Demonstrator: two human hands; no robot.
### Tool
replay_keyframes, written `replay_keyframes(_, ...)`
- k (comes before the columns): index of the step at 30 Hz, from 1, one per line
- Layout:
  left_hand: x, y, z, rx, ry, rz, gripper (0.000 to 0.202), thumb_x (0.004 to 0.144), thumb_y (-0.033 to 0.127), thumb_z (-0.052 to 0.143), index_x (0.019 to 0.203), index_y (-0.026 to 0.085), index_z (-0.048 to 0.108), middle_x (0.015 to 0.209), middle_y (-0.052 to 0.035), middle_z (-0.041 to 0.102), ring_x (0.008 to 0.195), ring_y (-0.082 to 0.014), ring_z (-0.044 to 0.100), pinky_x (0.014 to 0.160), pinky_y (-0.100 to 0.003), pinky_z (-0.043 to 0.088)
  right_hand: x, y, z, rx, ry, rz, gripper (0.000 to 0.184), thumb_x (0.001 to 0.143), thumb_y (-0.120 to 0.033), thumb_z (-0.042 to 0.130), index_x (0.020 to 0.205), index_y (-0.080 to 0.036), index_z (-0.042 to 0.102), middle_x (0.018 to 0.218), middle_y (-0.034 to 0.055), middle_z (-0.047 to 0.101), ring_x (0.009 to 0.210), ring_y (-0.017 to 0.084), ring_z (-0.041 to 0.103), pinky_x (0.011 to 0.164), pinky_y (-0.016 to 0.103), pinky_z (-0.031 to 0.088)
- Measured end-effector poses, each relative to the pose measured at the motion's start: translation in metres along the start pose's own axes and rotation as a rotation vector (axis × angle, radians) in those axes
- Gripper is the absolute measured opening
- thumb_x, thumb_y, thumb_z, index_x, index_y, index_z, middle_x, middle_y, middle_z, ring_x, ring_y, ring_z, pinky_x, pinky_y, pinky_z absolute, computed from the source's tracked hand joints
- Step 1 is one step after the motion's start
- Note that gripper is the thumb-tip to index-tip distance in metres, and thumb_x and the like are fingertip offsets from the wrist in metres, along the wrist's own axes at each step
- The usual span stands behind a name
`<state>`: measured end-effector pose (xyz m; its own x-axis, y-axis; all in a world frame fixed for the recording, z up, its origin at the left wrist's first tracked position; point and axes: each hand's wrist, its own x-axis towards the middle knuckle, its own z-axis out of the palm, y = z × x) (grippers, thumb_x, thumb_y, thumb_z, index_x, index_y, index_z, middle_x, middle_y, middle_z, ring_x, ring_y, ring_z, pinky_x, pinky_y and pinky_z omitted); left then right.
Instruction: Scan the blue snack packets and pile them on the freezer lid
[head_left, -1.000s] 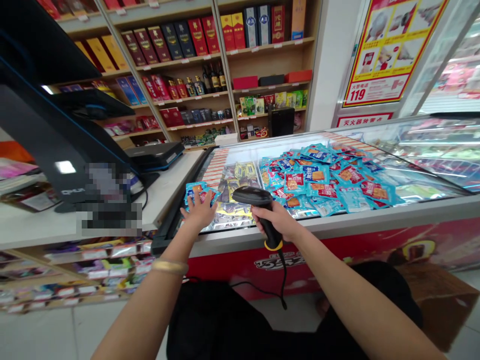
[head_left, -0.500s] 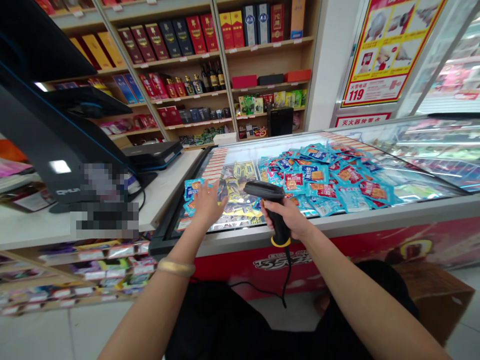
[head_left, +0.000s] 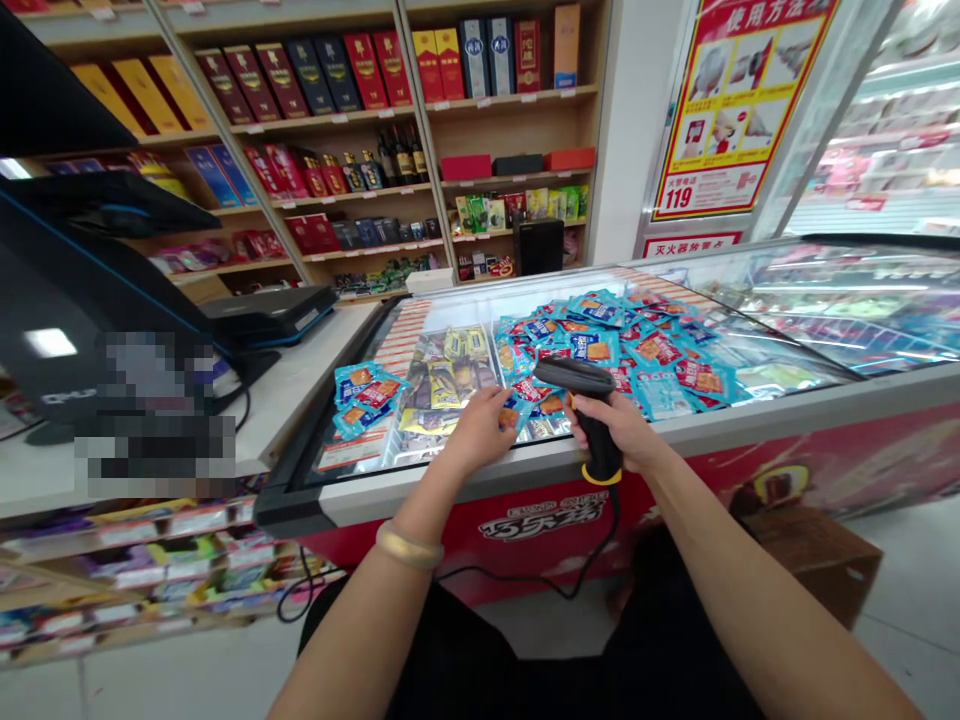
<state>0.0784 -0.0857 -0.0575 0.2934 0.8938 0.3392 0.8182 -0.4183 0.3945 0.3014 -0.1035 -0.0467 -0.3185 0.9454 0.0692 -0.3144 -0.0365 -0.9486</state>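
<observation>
A chest freezer (head_left: 540, 458) with a glass top stands along the person's front, its left end beside a white counter (head_left: 300, 385). Through the glass, near the left end, yellow-and-dark wrapped packages (head_left: 442, 385) lie in a compartment; what fills the far right part is too blurred to name. On top of the glass, a large heap of light-blue snack packets (head_left: 596, 347) with red or dark-blue labels spreads over the middle, from the near rim toward the far edge. A smaller stack of the same packets (head_left: 367, 392) rests by the freezer's left edge, well apart from the heap and nearer the front left corner than the back one.

The left hand (head_left: 480, 430) is above the near rim, at the left side of the heap, fingers bent and partly curled. It touches a single packet (head_left: 515, 413) there; whether the fingers are closed on it cannot be told. A gold-coloured bangle (head_left: 409, 546) circles that wrist.

The right hand (head_left: 626, 425) is wrapped around the handle of a black barcode scanner (head_left: 574, 376), held over the near rim, its head pointing left above the heap's near part. A black cable (head_left: 613, 530) hangs from the yellow-ringed base of the handle, in front of the freezer's red panel (head_left: 720, 470).
</observation>
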Motion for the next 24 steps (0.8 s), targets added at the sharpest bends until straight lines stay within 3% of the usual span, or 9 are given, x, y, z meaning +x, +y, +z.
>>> replay_keyframes(6, -0.007, -0.017, -0.013, -0.066, -0.167, -0.022, 0.082, 0.061, 0.005, 0.056, 0.142, 0.016, 0.051, 0.151, -0.0152, 0.048, 0.141, -0.0288, 0.044, 0.119, -0.045, 0.034, 0.002, 0.003, 0.001, -0.033, -0.013, -0.002, 0.03, 0.076, -0.043, 0.075, 0.08, -0.017, 0.062, 0.06, -0.0002, 0.058, 0.047, 0.01, 0.049, 0.045, 0.024, 0.041)
replay_keyframes(9, -0.008, -0.022, -0.022, -0.134, -0.214, -0.026, 0.083, 0.063, 0.008, 0.059, 0.145, 0.02, 0.048, 0.151, -0.0115, 0.049, 0.138, -0.0266, 0.049, 0.116, -0.04, 0.039, 0.003, 0.004, 0.002, -0.031, -0.018, -0.009, 0.03, 0.075, -0.043, 0.075, 0.078, -0.017, 0.062, 0.058, -0.0008, 0.057, 0.046, 0.01, 0.048, 0.045, 0.024, 0.04)
replay_keyframes(14, -0.013, -0.017, -0.019, -0.132, -0.022, -0.101, 0.056, 0.076, 0.012, 0.054, 0.131, 0.016, 0.061, 0.135, -0.0112, 0.064, 0.125, -0.025, 0.06, 0.11, -0.038, 0.044, 0.003, 0.006, 0.004, -0.058, -0.044, -0.016, 0.031, 0.075, -0.045, 0.075, 0.079, -0.017, 0.062, 0.059, -0.0012, 0.056, 0.047, 0.01, 0.048, 0.045, 0.023, 0.039)
replay_keyframes(18, -0.014, -0.014, -0.02, -0.116, 0.155, -0.245, 0.038, 0.087, 0.021, 0.047, 0.119, 0.016, 0.066, 0.109, -0.0116, 0.075, 0.102, -0.0252, 0.069, 0.094, -0.037, 0.052, 0.002, 0.007, 0.005, -0.114, -0.053, -0.017, 0.034, 0.075, -0.047, 0.076, 0.08, -0.016, 0.063, 0.058, -0.0018, 0.054, 0.048, 0.01, 0.048, 0.046, 0.024, 0.04)
replay_keyframes(21, -0.014, -0.016, -0.024, -0.172, 0.21, -0.313, 0.032, 0.088, 0.029, 0.047, 0.105, 0.015, 0.07, 0.092, -0.0094, 0.076, 0.086, -0.0244, 0.069, 0.083, -0.035, 0.054, 0.002, 0.007, 0.008, -0.15, -0.068, -0.016, 0.036, 0.075, -0.049, 0.074, 0.079, -0.015, 0.062, 0.057, -0.0018, 0.054, 0.047, 0.01, 0.047, 0.046, 0.024, 0.04)
replay_keyframes(24, -0.014, -0.019, -0.025, -0.295, 0.228, -0.3, 0.03, 0.087, 0.031, 0.049, 0.1, 0.016, 0.071, 0.091, -0.0074, 0.076, 0.084, -0.0233, 0.068, 0.081, -0.034, 0.053, 0.003, 0.008, 0.016, -0.168, -0.099, -0.01, 0.036, 0.075, -0.05, 0.073, 0.077, -0.016, 0.061, 0.055, -0.0016, 0.054, 0.046, 0.01, 0.048, 0.046, 0.024, 0.04)
